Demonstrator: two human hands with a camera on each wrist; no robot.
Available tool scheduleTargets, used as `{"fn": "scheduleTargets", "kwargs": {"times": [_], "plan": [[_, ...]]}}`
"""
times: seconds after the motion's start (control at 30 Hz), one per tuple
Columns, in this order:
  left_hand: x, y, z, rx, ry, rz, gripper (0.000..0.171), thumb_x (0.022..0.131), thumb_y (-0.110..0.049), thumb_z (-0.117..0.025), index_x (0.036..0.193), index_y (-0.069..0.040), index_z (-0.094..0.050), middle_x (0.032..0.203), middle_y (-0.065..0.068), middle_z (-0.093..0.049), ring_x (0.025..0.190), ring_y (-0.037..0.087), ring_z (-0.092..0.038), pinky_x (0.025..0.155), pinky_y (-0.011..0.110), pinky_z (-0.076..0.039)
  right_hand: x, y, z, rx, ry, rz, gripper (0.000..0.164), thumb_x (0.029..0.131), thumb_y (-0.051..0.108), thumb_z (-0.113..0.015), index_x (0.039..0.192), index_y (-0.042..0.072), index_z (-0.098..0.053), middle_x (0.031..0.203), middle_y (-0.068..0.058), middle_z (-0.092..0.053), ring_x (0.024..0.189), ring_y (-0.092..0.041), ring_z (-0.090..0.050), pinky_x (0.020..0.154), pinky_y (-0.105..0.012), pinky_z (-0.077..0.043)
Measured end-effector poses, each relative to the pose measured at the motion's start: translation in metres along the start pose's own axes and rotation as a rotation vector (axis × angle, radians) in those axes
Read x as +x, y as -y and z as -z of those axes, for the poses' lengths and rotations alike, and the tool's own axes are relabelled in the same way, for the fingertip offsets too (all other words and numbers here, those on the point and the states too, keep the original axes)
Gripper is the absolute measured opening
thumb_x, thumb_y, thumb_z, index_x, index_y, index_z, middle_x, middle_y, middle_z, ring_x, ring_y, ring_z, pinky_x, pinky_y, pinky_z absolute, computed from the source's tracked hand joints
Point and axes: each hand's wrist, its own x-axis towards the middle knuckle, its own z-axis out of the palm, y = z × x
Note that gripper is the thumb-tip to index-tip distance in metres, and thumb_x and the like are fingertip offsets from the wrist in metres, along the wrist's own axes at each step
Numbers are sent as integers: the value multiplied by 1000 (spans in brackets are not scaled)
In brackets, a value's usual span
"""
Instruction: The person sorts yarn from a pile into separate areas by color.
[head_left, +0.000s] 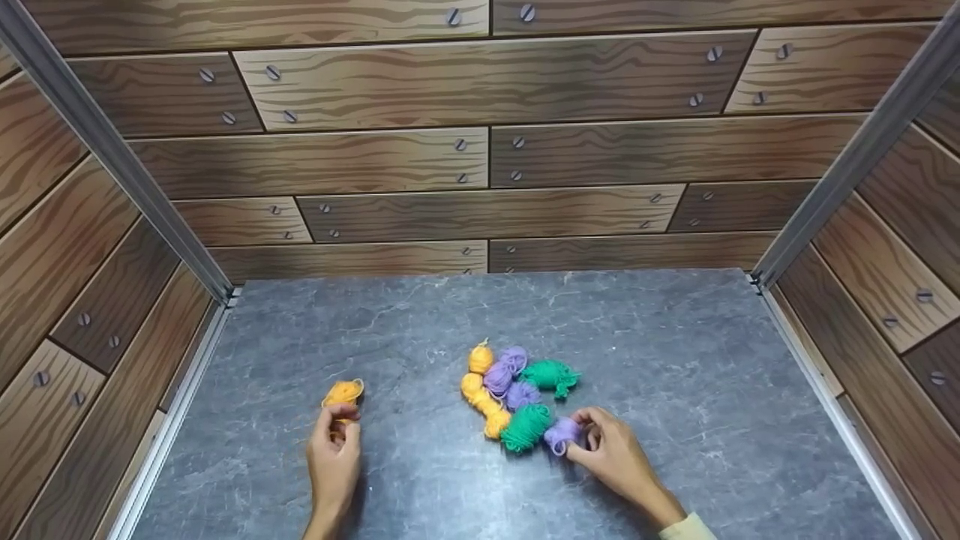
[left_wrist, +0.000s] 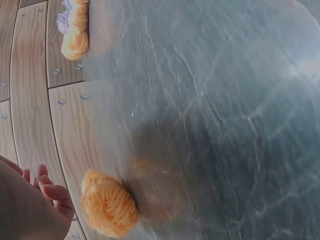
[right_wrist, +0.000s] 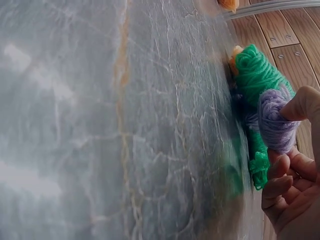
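Note:
My right hand (head_left: 611,454) pinches a small purple yarn ball (head_left: 561,435) between thumb and fingers; in the right wrist view the purple ball (right_wrist: 276,120) sits against a green yarn ball (right_wrist: 260,75). This green ball (head_left: 527,427) is at the near end of a cluster with orange yarn balls (head_left: 472,388), purple yarn balls (head_left: 499,379) and another green yarn ball (head_left: 551,376). At the left, my left hand (head_left: 334,461) is just above a separate orange yarn ball (head_left: 343,393), its fingers loosely curled. In the left wrist view, the orange ball (left_wrist: 110,205) lies below the fingers, apparently ungripped.
The grey marbled tabletop (head_left: 405,330) carries all the yarn. Wood-patterned panels (head_left: 480,161) stand behind and at both sides, with metal rails (head_left: 176,405) along the table's side edges.

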Motion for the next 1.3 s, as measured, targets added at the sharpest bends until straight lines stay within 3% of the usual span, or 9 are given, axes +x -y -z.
{"fn": "scheduleTargets", "kwargs": {"times": [0.4, 0.7, 0.93, 1.3], "plan": [[-5, -2, -11, -45, 81, 44, 25, 90, 17, -66, 111, 5, -71, 100, 13, -69, 77, 18, -56, 67, 22, -45, -1, 0, 5, 26, -46, 5, 32, 80, 12, -91, 106, 15, -73, 71, 0, -55, 61, -6, -48, 57, -24, -39], [-8, -3, -19, -29, 103, 41, 22, 91, 11, -73, 111, 2, -73, 100, 9, -69, 74, 17, -55, 65, 22, -45, -1, 1, 6, 12, -100, 13, 32, 79, 9, -89, 107, 13, -74, 75, -3, -57, 64, -6, -49, 59, -24, -41], [-10, -5, -24, 15, 161, 84, 20, 93, 5, -73, 110, -4, -72, 99, 6, -69, 75, 20, -57, 65, 24, -46, 1, 3, 9, 28, -144, 13, 34, 79, 9, -88, 110, 12, -73, 73, -1, -56, 65, -8, -49, 60, -25, -40], [-18, -2, -37, -2, 193, 30, 21, 89, 6, -73, 108, -3, -73, 95, 2, -69, 71, 19, -56, 61, 21, -43, 2, 1, 15, 51, -223, 9, 35, 82, 5, -89, 113, 8, -73, 73, 1, -55, 64, -8, -50, 58, -23, -41]]}}
